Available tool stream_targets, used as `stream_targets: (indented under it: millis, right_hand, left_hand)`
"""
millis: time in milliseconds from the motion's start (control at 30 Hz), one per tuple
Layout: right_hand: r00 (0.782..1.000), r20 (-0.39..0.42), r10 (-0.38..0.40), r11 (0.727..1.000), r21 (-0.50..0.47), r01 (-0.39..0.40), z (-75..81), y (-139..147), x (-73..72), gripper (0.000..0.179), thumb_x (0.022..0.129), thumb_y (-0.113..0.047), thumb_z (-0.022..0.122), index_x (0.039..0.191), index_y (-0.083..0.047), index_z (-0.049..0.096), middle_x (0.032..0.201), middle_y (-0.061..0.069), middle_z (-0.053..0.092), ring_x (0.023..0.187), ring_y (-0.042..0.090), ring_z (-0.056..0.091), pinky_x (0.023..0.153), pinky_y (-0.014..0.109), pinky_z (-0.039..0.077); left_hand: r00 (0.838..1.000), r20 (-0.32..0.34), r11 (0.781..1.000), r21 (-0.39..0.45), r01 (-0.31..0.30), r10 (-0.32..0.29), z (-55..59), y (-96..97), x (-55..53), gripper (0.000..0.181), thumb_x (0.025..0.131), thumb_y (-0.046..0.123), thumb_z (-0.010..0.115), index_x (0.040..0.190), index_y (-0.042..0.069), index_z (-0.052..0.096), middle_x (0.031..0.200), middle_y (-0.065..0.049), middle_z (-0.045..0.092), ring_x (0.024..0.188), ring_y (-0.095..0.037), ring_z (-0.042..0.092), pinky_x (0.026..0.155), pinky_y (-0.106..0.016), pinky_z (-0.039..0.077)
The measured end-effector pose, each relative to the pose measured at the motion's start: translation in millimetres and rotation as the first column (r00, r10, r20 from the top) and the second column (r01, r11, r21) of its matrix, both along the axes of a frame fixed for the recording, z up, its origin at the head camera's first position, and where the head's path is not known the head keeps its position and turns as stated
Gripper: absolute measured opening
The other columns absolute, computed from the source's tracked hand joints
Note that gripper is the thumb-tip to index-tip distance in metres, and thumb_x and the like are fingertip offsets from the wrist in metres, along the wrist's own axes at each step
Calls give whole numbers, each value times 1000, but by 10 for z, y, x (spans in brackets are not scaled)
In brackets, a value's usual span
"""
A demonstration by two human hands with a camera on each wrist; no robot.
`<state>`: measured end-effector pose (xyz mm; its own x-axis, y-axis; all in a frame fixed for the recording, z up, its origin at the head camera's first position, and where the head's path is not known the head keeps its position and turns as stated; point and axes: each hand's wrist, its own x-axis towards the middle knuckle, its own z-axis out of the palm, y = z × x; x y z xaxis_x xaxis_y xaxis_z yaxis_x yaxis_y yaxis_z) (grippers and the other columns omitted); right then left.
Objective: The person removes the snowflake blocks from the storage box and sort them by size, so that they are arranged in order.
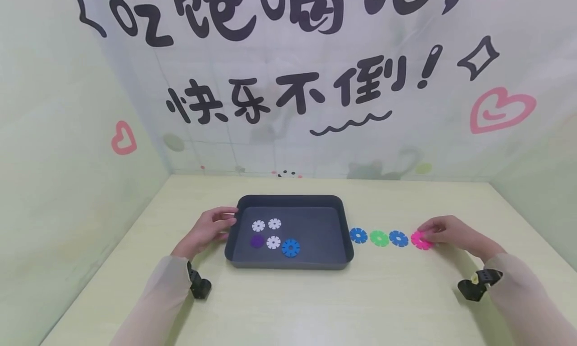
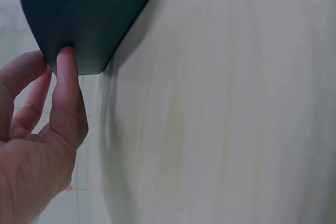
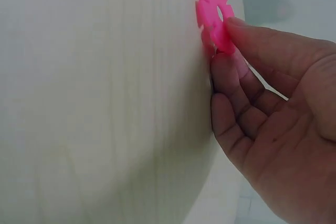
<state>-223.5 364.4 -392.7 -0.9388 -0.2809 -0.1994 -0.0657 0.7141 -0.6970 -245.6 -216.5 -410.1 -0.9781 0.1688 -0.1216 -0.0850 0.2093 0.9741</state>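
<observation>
- Nearest, with the dark tray (image 1: 317,238) as dial centre and twelve toward the printed backdrop (image 1: 293,150): pale worktop (image 1: 315,306) at six o'clock, black wrist device (image 1: 200,287) at eight.
- Inside the tray: larger blue disc (image 1: 286,249) at six o'clock, purple disc (image 1: 257,241) at nine, three white discs (image 1: 270,246) from eight round to ten.
- At three o'clock, outside the tray: pink disc (image 1: 417,242), pinched between thumb and fingers of the right hand (image 1: 446,232); outermost in a row of blue, green and blue discs (image 1: 375,238) running in toward the tray. Impossible to tell about contact with the worktop.
- Probably very light, thin, fairly stiff plastic; smooth, so apt to slide when flat, yet unlikely to break under a gentle pinch. Best taken by the notched rim, thumb on one face, fingertips on the other.
- At nine o'clock: left hand (image 1: 210,228) laid against the tray's side, fingers loosely extended, not clenched.
- Farthest, at twelve: black lettering (image 1: 301,98).
</observation>
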Motion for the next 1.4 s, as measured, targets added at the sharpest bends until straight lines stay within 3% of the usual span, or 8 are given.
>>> stream_targets:
  millis: [300,467,667,867,1033,1400]
  right_hand:
    - [999,-37,-11,999,40,12,-2,-21,16,34,85,-17,66,109,6,61,87,7,58,77,20,49,62,24,47]
    - [998,-64,-1,998,56,5,86,-132,26,34,86,-17,64,112,4,60,86,6,56,79,20,49,63,28,47]
    - [990,-87,109,994,32,-106,267,-508,-25,32,86,-16,63,111,3,59,86,6,57,78,22,52,64,32,50]
    - [949,-147,279,960,16,-280,399,-1017,-130,31,86,-17,64,110,2,60,85,3,59,76,19,55,66,29,50]
    - [916,-161,368,928,1,-373,520,-1524,-182,26,87,-15,63,109,0,61,85,2,60,77,20,57,67,31,50]
    - [829,-100,550,833,-3,-553,648,-2476,-306,27,86,-15,64,109,-1,61,82,-2,61,74,12,56,67,27,50]
  left_hand:
    - [1000,-5,1000,1,6,-6,13,13,3,43,89,6,58,130,-3,46,116,-23,51,89,-19,59,68,-28,54]
    - [1000,1,1000,-1,-1,1,21,9,17,44,89,6,58,130,-3,45,116,-23,50,89,-19,59,69,-28,54]
    - [1000,3,1000,-2,-3,3,28,7,12,44,89,7,59,130,-2,46,115,-22,51,89,-19,58,69,-28,54]
    - [1000,7,1000,-2,-5,5,26,13,13,45,89,7,59,131,-3,45,116,-22,51,89,-19,58,68,-27,54]
    - [1000,3,1000,-7,-10,10,24,7,15,44,89,7,59,130,-2,46,112,-19,52,86,-16,58,67,-26,53]
    - [1000,-5,1000,-9,-3,3,14,10,10,44,89,8,59,130,-2,46,114,-21,52,87,-16,57,68,-27,53]
